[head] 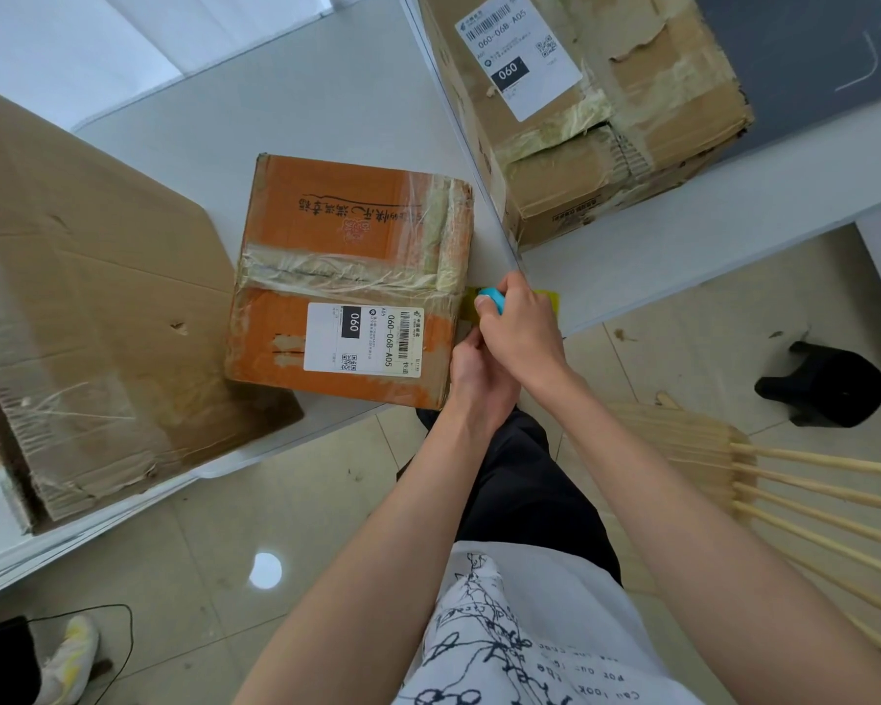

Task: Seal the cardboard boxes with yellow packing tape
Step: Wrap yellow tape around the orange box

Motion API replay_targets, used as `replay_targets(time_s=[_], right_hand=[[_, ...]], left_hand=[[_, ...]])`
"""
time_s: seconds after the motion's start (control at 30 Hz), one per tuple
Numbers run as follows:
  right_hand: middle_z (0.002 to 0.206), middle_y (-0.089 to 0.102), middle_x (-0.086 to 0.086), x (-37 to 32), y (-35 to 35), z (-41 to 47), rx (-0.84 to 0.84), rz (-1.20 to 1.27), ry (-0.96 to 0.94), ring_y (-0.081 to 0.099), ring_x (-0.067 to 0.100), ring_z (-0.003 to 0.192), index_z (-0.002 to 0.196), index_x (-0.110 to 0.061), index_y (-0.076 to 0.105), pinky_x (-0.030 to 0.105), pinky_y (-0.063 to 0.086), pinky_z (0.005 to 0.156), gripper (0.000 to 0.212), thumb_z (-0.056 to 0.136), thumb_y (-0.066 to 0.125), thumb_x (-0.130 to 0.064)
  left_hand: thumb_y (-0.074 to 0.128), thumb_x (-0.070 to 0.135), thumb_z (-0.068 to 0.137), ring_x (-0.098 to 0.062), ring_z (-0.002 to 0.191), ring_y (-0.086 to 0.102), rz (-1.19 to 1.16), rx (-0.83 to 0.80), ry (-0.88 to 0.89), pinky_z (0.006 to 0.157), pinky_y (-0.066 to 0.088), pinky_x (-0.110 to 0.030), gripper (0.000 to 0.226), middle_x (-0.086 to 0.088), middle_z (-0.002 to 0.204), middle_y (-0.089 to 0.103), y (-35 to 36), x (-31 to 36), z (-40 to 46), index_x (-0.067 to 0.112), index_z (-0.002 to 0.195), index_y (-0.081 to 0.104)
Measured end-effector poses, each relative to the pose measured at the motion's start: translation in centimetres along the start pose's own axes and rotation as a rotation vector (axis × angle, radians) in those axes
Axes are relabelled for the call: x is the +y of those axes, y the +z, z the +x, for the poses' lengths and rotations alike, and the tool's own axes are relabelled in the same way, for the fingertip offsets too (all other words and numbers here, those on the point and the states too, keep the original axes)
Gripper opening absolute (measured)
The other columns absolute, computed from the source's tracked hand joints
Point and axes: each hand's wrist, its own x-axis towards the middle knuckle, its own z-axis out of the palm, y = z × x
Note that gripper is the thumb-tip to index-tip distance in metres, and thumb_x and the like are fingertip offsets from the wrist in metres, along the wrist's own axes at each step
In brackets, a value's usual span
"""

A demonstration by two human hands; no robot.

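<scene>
bright, sharp; floor (255, 526) glare, edges warped.

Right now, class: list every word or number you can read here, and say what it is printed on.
"060-068-A05" and "060": white label on the orange box.
"060-06B-A05" and "060": white label on the brown box.
"can look", "for our": shirt, seen upside down.
Brush characters on the orange box, small label print: unreadable.

an orange box (347, 277) sat near the white table (326, 109) edge, with bare tabletop open behind it. a big flattened carton (87, 297) crowded its left side, leaving a narrow strip between them. on the right, a brown box (596, 119) stood close by, and both hands (504, 343) filled the gap at the orange box's near right corner. a wooden chair (784, 480) blocked the floor to the right.
</scene>
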Motion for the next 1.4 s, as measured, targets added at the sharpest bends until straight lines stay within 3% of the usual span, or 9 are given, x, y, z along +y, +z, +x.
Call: replay_targets(time_s=[0.27,0.5,0.67,0.77,1.0,1.13,1.23,1.4], right_hand=[[0.095,0.054,0.0,0.4,0.4,-0.5,0.015,0.048,-0.001,0.058,0.02,0.089,0.116,-0.012,0.051,0.038,0.054,0.074,0.021,0.103,0.051,-0.029],[0.095,0.054,0.0,0.7,0.9,-1.0,0.049,0.139,0.008,0.056,0.018,0.087,0.114,-0.012,0.048,0.039,0.055,0.075,0.02,0.104,0.05,-0.029],[0.094,0.055,0.0,0.9,1.2,-1.2,0.049,0.13,-0.012,0.057,0.017,0.083,0.114,-0.012,0.048,0.033,0.051,0.068,0.019,0.104,0.05,-0.029],[0.094,0.053,0.0,0.8,1.2,-0.9,0.04,0.094,-0.008,0.053,0.017,0.083,0.116,-0.011,0.049,0.032,0.045,0.068,0.022,0.104,0.05,-0.03],[0.096,0.055,0.003,0.3,1.1,-0.5,-0.001,0.025,-0.006,0.056,0.022,0.089,0.118,-0.01,0.052,0.037,0.05,0.071,0.025,0.103,0.05,-0.03],[0.103,0.062,0.01,0.3,0.6,-0.3,-0.036,-0.002,-0.007,0.06,0.027,0.095,0.118,-0.008,0.054,0.041,0.053,0.076,0.027,0.101,0.052,-0.029],[0.104,0.063,0.014,0.4,0.3,-0.1,-0.075,-0.01,-0.002,0.061,0.03,0.095,0.117,-0.006,0.055,0.046,0.055,0.08,0.027,0.1,0.053,-0.027],[0.091,0.059,0.01,0.7,0.3,0.0,-0.111,-0.012,-0.008,0.056,0.027,0.085,0.099,-0.012,0.05,0.036,0.042,0.068,0.013,0.097,0.055,-0.024]], left_hand=[[0.037,0.022,0.109,-0.023,0.094,0.064,0.057,-0.013,0.015,0.083,0.054,-0.035,0.03,-0.011,0.099,0.067,-0.2,0.0,-0.2,0.007,0.129,0.054],[0.036,0.023,0.11,-0.021,0.08,0.071,0.075,0.017,0.008,0.069,0.06,-0.03,0.031,-0.01,0.086,0.071,-0.2,0.0,-0.6,0.006,0.113,0.062],[0.038,0.024,0.11,-0.021,0.091,0.062,0.068,0.068,0.036,0.087,0.049,-0.03,0.029,-0.01,0.091,0.064,0.3,-0.2,-1.0,0.004,0.111,0.059],[0.036,0.023,0.11,-0.019,0.09,0.059,0.081,0.108,0.055,0.085,0.047,-0.028,0.029,-0.01,0.091,0.059,0.9,-0.2,-1.3,0.003,0.108,0.057],[0.032,0.023,0.111,-0.016,0.08,0.049,0.065,0.169,0.054,0.077,0.039,-0.026,0.031,-0.008,0.082,0.046,2.3,-0.4,-1.9,0.005,0.094,0.051],[0.033,0.02,0.11,-0.02,0.088,0.054,0.037,0.102,0.043,0.091,0.04,-0.029,0.028,-0.01,0.089,0.054,1.3,-0.3,-1.3,0.004,0.103,0.055],[0.035,0.018,0.109,-0.024,0.097,0.059,0.029,0.038,0.027,0.092,0.045,-0.034,0.027,-0.012,0.096,0.062,0.3,-0.2,-0.6,0.004,0.111,0.058],[0.037,0.017,0.107,-0.026,0.101,0.062,0.007,0.003,0.019,0.09,0.051,-0.035,0.028,-0.014,0.098,0.065,-0.5,-0.1,0.2,0.003,0.115,0.059]])
